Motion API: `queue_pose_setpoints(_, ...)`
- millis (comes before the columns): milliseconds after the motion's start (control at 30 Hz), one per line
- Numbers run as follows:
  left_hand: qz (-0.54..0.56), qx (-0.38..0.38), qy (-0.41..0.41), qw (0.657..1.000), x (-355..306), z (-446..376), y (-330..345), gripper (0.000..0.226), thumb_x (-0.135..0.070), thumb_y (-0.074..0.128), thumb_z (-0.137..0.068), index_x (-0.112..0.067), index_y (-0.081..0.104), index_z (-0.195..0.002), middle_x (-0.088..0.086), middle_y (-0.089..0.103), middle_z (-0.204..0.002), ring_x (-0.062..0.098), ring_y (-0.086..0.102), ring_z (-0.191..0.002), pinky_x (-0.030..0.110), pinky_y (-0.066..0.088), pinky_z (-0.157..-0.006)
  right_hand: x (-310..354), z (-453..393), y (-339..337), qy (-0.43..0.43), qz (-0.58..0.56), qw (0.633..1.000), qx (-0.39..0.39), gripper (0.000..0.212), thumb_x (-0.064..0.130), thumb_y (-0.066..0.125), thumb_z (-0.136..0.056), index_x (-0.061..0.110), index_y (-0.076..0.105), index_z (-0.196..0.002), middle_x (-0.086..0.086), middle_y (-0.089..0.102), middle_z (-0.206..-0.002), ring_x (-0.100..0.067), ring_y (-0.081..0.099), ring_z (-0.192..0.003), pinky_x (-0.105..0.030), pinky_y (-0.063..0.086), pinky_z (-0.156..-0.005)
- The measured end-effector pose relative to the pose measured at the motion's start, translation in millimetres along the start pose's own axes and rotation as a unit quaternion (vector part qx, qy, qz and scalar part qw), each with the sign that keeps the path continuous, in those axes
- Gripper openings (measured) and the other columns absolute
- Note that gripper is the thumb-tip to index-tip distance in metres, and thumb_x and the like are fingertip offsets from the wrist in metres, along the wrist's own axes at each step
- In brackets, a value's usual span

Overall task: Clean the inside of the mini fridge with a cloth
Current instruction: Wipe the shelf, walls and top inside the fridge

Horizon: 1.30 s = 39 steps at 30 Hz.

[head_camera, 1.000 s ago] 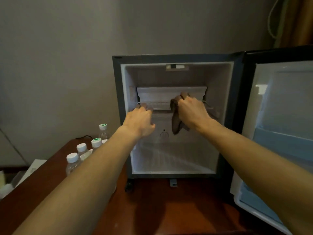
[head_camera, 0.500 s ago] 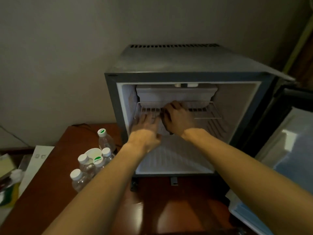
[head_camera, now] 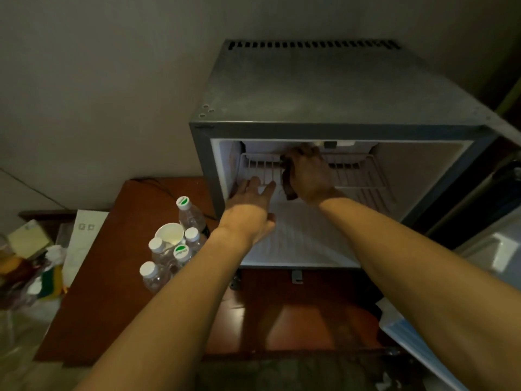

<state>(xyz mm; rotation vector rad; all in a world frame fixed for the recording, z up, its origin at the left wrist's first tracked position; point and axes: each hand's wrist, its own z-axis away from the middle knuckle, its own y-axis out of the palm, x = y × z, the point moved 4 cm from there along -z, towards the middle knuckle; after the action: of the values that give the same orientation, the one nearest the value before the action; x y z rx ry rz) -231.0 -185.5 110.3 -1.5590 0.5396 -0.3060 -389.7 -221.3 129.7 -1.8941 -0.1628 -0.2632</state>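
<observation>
- One grey metal mini fridge (head_camera: 324,88) stands on one reddish-brown wooden table (head_camera: 118,283), its door (head_camera: 485,249) swung open at the right edge of the view.
- One white wire shelf (head_camera: 363,176) spans the upper part of the white inside.
- One dark brown cloth (head_camera: 287,179) is inside the fridge on that shelf, bunched under the right hand (head_camera: 308,176), with a tail hanging below the shelf's front edge.
- The right hand grips the cloth, fingers curled over it, reaching toward the back of the shelf.
- The left hand (head_camera: 251,210) holds nothing; its fingers are stretched out straight, the tips touching the front of the wire shelf at its left end.
- Five clear plastic water bottles (head_camera: 191,215) stand bunched on the table just left of the fridge: three with plain white caps, two with green-marked caps.
- One white paper cup (head_camera: 170,234) sits among the bottles.
- One white sheet of paper (head_camera: 81,244) lies near the table's left edge, beside a pile of mixed clutter (head_camera: 28,263).
</observation>
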Motion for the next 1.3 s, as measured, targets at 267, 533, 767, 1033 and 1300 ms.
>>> queue_pose_setpoints(267,-0.001,-0.019,-0.004,1.0,-2,4,4,0.079,-0.043,0.063,-0.088,-0.024,0.029,-0.157,0.014,0.03,-0.155,0.036,0.029,-0.141,0.048,0.036,-0.114,6,35,-2,0.027,0.005,1.0,0.01,0.029,0.029,0.057,-0.096,0.015,0.065,-0.119,-0.011,0.056,-0.131,-0.034,0.05,-0.12,-0.038,0.046,-0.089)
queue_pose_setpoints(533,-0.001,-0.055,-0.002,0.999,-2,5,9,0.077,-0.038,0.065,-0.086,-0.021,0.034,-0.155,0.016,0.033,-0.153,0.038,0.031,-0.14,0.049,0.033,-0.115,4,9,5,0.016,0.008,0.999,-0.033,0.029,0.021,0.051,-0.096,0.01,0.064,-0.12,-0.015,0.058,-0.128,-0.035,0.053,-0.118,-0.044,0.049,-0.094)
queue_pose_setpoints(767,-0.009,-0.059,-0.006,0.998,-4,6,9,0.078,-0.04,0.066,-0.087,-0.022,0.032,-0.155,0.015,0.029,-0.154,0.038,0.03,-0.141,0.048,0.037,-0.112,8,13,3,0.027,0.026,0.999,-0.02,0.03,0.022,0.05,-0.096,0.009,0.064,-0.119,-0.015,0.058,-0.126,-0.036,0.053,-0.116,-0.04,0.047,-0.089)
queue_pose_setpoints(1033,-0.013,-0.059,-0.009,0.998,-5,6,9,0.079,-0.041,0.066,-0.086,-0.021,0.032,-0.155,0.016,0.03,-0.152,0.035,0.029,-0.14,0.047,0.034,-0.116,11,32,3,0.048,0.04,0.998,0.009,0.028,0.029,0.055,-0.096,0.017,0.064,-0.12,-0.009,0.053,-0.132,-0.031,0.049,-0.123,-0.038,0.046,-0.09)
queue_pose_setpoints(1300,-0.007,-0.057,-0.004,0.998,-4,8,10,0.082,-0.04,0.067,-0.087,-0.023,0.027,-0.157,0.016,0.026,-0.157,0.036,0.027,-0.144,0.048,0.037,-0.114,5,0,9,0.019,0.018,0.999,-0.048,0.032,0.024,0.05,-0.098,0.012,0.064,-0.124,-0.013,0.057,-0.131,-0.032,0.053,-0.12,-0.04,0.046,-0.094)
